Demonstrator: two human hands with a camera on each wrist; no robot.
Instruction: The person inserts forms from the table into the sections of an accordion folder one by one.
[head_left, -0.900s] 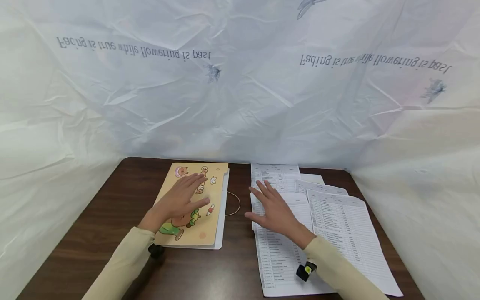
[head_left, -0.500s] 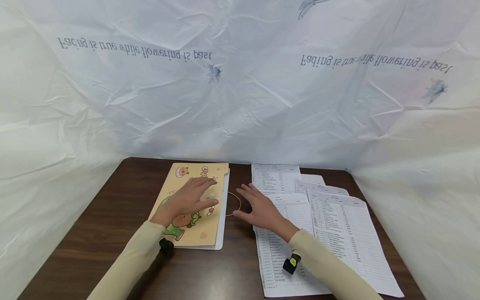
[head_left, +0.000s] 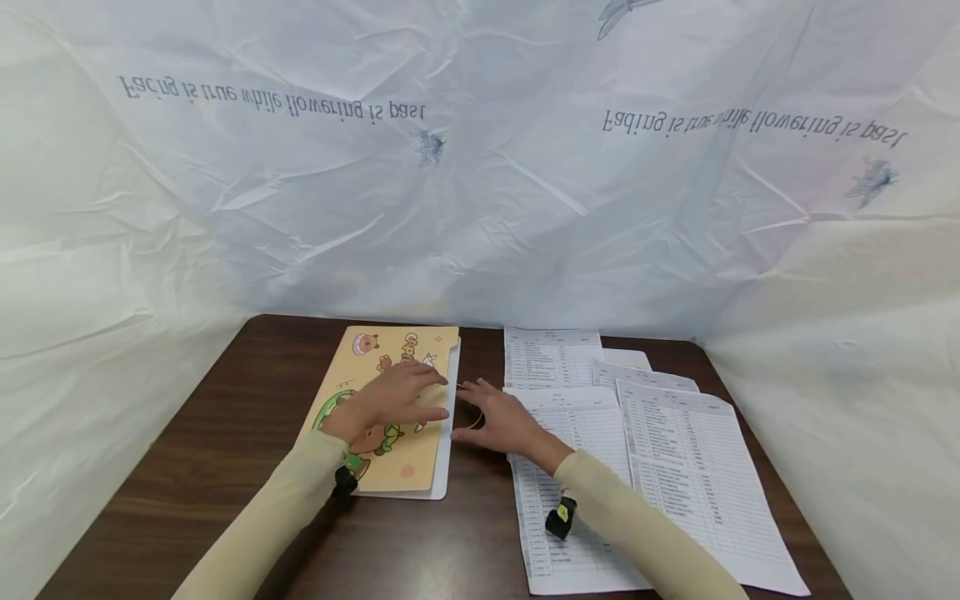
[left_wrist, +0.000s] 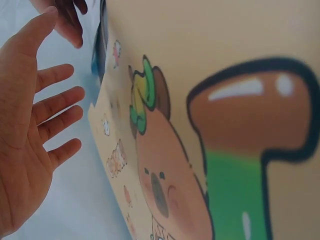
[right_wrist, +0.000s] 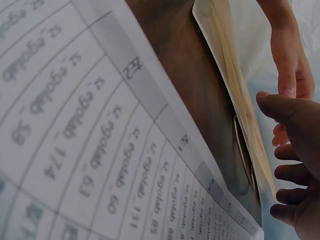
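On the table lies a yellow expanding file folder (head_left: 408,454) with cartoon capybaras on its cover and a pale back panel at its right edge. A thin elastic cord (right_wrist: 239,145) loops out from that edge. My left hand (head_left: 390,402) is over the folder's cover, fingers extended and apart from it in the left wrist view. Just right of the folder edge, over the cord, is my right hand (head_left: 498,423), its fingers spread and loosely bent. The fingertips of both hands point toward each other, and neither hand holds anything. The right hand hides part of the cord in the head view.
Several printed sheets with tables (head_left: 678,475) overlap on the right side of the dark wooden table (head_left: 202,433), partly under the right forearm. A white plastic sheet (head_left: 480,225) with upside-down lettering surrounds the table at the back and sides.
My right hand has moved left from above the papers to the folder's right edge. My left hand has shifted slightly right across the cover. Folder and papers stay put.
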